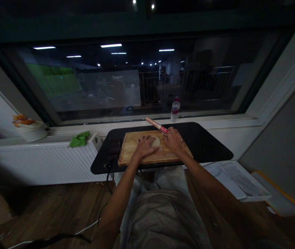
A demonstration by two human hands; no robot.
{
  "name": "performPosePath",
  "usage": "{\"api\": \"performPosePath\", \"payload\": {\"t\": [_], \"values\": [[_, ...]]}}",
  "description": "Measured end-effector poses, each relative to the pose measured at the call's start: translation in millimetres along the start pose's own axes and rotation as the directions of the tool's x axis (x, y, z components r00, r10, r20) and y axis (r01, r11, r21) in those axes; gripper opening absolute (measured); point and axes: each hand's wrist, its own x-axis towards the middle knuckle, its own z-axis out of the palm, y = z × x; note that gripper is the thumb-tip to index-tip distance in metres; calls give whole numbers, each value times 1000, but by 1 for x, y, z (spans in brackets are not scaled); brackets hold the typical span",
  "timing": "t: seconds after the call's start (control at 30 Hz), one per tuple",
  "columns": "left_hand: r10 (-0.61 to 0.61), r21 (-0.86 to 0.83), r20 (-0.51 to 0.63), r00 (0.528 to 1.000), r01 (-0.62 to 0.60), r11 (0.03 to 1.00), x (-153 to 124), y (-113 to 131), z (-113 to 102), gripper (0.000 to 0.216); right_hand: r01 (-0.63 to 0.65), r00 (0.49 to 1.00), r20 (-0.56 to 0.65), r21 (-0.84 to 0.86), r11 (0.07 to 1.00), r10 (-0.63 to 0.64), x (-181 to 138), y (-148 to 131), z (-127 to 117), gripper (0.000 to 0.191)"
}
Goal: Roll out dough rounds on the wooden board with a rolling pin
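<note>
A flat, pale round of dough lies on a wooden cutting board. My left hand rests at the dough's left side with its fingers spread, the thumb near the lower edge. My right hand is closed around the near end of a rolling pin with a red-and-white printed part by the grip. The pin slants up and to the left, beyond the dough. The end inside my palm is hidden.
The board sits on a black table below a window. A water bottle stands at the sill. On the left are a dark blurred object, a green cloth on the radiator, and a white container. A white box lies right.
</note>
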Motion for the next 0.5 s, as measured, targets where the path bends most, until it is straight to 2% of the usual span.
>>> {"api": "performPosePath", "payload": {"t": [0.17, 0.33, 0.43, 0.5], "values": [[25, -43, -35, 999, -27, 999, -2, -6, 0, 59, 84, 996, -11, 114, 990, -84, 2, 10, 8, 45], [23, -69, -79, 997, -28, 997, -1, -4, 3, 63, 145, 989, -24, 143, 979, -143, 2, 10, 10, 37], [-41, -81, -209, 977, 25, 996, 1, -1, 1, 50, 108, 994, -50, 150, 983, -101, 1, 8, 7, 32], [-132, -101, -342, 930, 104, 989, 2, -3, -2, 42, 90, 996, -42, 180, 980, -84, 2, 7, 6, 30]]}}
